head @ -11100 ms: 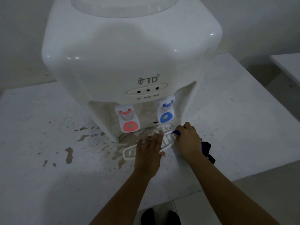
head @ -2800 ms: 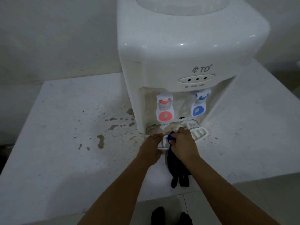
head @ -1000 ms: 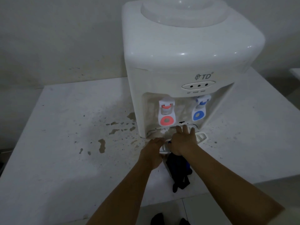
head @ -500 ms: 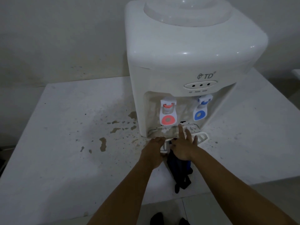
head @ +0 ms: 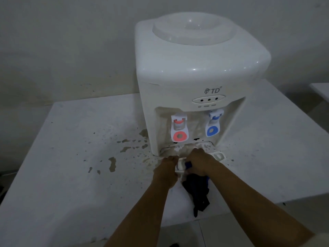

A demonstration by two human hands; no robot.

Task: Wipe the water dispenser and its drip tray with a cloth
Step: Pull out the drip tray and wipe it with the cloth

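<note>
A white tabletop water dispenser (head: 194, 72) stands on a white table, with a red tap (head: 179, 131) and a blue tap (head: 213, 126) in its stained recess. The white slotted drip tray (head: 218, 155) lies pulled out in front of the base, mostly covered by my hands. My left hand (head: 168, 166) grips the tray's left end. My right hand (head: 199, 162) presses down on the tray with a dark blue cloth (head: 196, 189) bunched under it; the cloth's loose end trails toward the table's front edge.
The white table (head: 71, 148) carries brown stains and splashes (head: 112, 163) left of the dispenser. A wall runs close behind. The table's front edge lies just below my forearms, with tiled floor beneath. Another white surface (head: 320, 90) shows at the far right.
My right hand's fingers were spread and raised toward the recess; now they are curled down on the cloth over the tray. The left hand stays on the tray's end.
</note>
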